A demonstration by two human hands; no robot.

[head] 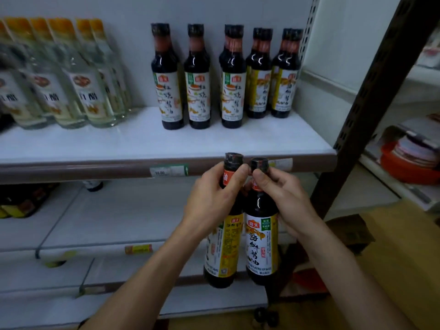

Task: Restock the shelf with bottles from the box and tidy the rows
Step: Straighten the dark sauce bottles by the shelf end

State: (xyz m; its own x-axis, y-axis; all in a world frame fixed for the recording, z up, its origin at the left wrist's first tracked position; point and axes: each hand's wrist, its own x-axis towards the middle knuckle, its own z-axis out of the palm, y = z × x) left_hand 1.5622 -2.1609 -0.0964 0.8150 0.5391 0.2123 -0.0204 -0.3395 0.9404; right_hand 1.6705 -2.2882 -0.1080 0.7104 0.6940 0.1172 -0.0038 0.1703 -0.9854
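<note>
I hold two dark soy sauce bottles with yellow labels side by side in the air, just below the front edge of the white shelf (166, 141). My left hand (212, 198) grips the neck of the left bottle (225, 248). My right hand (281, 196) grips the neck of the right bottle (262, 244). On the shelf stand three white-labelled soy sauce bottles (200, 77) in a row, and to their right two short rows of yellow-labelled soy sauce bottles (271, 75).
Clear vinegar bottles (78, 77) with orange caps fill the shelf's left side. A dark slotted upright (371, 96) rises at the right. A cardboard box (350, 229) sits on the floor behind my right arm. Lower shelves (114, 217) lie beneath, with a price tag (169, 171) on the shelf rail.
</note>
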